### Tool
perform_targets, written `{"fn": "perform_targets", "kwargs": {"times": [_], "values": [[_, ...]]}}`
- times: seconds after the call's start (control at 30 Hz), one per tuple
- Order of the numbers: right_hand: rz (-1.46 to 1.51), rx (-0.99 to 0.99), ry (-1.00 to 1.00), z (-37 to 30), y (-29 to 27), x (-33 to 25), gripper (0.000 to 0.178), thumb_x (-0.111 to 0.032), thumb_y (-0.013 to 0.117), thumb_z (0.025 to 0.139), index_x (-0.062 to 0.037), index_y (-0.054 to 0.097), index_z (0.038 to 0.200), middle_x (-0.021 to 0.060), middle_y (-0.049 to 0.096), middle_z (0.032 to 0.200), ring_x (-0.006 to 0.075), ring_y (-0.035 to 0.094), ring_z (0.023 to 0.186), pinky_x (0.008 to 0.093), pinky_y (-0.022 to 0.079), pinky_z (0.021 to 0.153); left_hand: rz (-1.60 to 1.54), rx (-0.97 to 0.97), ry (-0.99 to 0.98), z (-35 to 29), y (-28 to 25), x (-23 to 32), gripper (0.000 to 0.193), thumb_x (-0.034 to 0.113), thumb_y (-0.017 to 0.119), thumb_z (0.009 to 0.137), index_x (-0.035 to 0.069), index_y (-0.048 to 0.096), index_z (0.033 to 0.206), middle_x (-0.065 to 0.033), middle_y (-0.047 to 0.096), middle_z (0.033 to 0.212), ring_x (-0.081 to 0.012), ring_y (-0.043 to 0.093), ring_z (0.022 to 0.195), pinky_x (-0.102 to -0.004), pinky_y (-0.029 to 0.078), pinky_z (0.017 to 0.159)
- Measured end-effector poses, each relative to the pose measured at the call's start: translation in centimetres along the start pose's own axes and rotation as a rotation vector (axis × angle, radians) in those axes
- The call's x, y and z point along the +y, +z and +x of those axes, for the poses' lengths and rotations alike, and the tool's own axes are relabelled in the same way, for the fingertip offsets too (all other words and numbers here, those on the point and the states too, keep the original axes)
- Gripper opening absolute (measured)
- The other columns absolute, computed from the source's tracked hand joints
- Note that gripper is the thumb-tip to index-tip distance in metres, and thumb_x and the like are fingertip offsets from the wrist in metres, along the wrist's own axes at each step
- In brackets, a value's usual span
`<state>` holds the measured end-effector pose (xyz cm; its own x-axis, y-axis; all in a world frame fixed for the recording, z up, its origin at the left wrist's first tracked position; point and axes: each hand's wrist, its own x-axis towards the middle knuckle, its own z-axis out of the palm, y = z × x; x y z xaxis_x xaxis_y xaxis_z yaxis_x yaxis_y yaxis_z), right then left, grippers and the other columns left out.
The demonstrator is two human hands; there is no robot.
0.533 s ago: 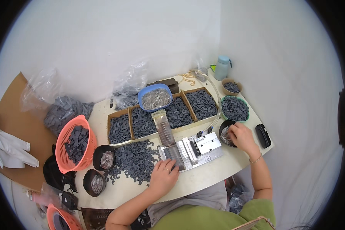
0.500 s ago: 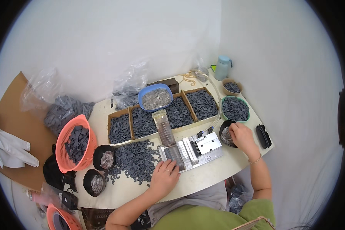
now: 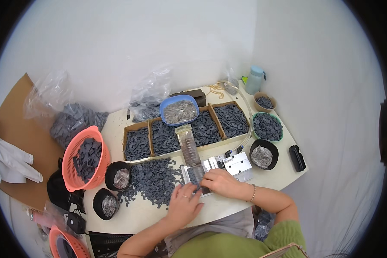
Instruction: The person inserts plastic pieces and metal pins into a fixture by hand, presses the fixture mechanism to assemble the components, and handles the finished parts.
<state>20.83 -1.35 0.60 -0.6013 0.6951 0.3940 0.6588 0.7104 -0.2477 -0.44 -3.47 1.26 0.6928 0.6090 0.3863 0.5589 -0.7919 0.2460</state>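
Observation:
A silver metal fixture with a pneumatic block (image 3: 238,164) lies on the table in front of me. A clear ribbed plastic strip (image 3: 188,146) runs back from its left end. My left hand (image 3: 184,207) rests at the fixture's near left edge, fingers stretched out and apart, nothing visible in it. Over the fixture's middle, my right hand (image 3: 221,182) has its fingertips pinched together, close to the left fingers; whatever they hold is too small to make out. Left of the hands spreads a loose pile of small dark grey plastic parts (image 3: 152,180).
Behind stands a divided cardboard tray (image 3: 150,139) of grey parts, with a blue basin (image 3: 162,116) of thin metal pieces. Black bowls of shiny pieces stand right (image 3: 274,160) and left (image 3: 109,179). An orange basket (image 3: 73,161), green bowl (image 3: 268,140), bottle (image 3: 254,81) and black case (image 3: 296,158) surround.
My right hand has left the black bowl on the right and moved left to the fixture, beside my left hand. The left hand has stayed nearly in place, its fingers slightly more spread.

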Motion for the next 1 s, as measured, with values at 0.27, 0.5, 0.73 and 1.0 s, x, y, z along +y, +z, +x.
{"fn": "perform_targets", "kwargs": {"times": [0.27, 0.5, 0.73, 1.0], "values": [[-0.078, -0.017, -0.083, -1.9, -0.5, -1.0, 0.033, -0.009, 0.060, 0.076, -0.0025, 0.063, 0.107, 0.0065, 0.059, 0.101, 0.0209, 0.057, 0.092, 0.0317, 0.047, 0.078, 0.210, 0.227, -0.296, -1.7, -7.4, -10.9, 0.033, 0.012, 0.075, 0.066, 0.003, 0.066, 0.096, -0.0152, 0.057, 0.105, -0.0341, 0.052, 0.102, -0.0444, 0.040, 0.089], [-0.044, 0.073, -0.020, 1.4, -0.7, 2.0, 0.038, -0.007, 0.062, 0.072, -0.0064, 0.064, 0.110, 0.0069, 0.062, 0.106, 0.0242, 0.056, 0.102, 0.0382, 0.043, 0.085, 0.318, -0.121, -0.614, -5.4, -8.8, -19.5, 0.012, 0.008, 0.066, 0.073, 0.001, 0.067, 0.083, -0.0184, 0.062, 0.088, -0.0368, 0.062, 0.082, -0.0452, 0.051, 0.072], [-0.244, 0.209, 0.281, 13.3, -3.7, 13.2, 0.010, -0.015, 0.063, 0.079, -0.0111, 0.070, 0.084, 0.0070, 0.064, 0.090, 0.0260, 0.057, 0.093, 0.0400, 0.043, 0.078, 0.381, -0.026, -0.621, -4.1, -9.2, -19.3, 0.005, 0.008, 0.064, 0.073, 0.004, 0.064, 0.074, -0.0159, 0.062, 0.080, -0.0347, 0.063, 0.077, -0.0447, 0.051, 0.068], [-0.457, -0.166, 0.350, 18.7, -1.9, 16.1, 0.008, -0.021, 0.068, 0.074, -0.0139, 0.072, 0.076, 0.0112, 0.067, 0.092, 0.0274, 0.060, 0.095, 0.0394, 0.046, 0.080, 0.437, -0.103, -0.720, -5.2, -10.8, -19.2, 0.009, 0.011, 0.068, 0.074, 0.003, 0.063, 0.075, -0.0170, 0.063, 0.078, -0.0337, 0.063, 0.075, -0.0440, 0.051, 0.066]]}}
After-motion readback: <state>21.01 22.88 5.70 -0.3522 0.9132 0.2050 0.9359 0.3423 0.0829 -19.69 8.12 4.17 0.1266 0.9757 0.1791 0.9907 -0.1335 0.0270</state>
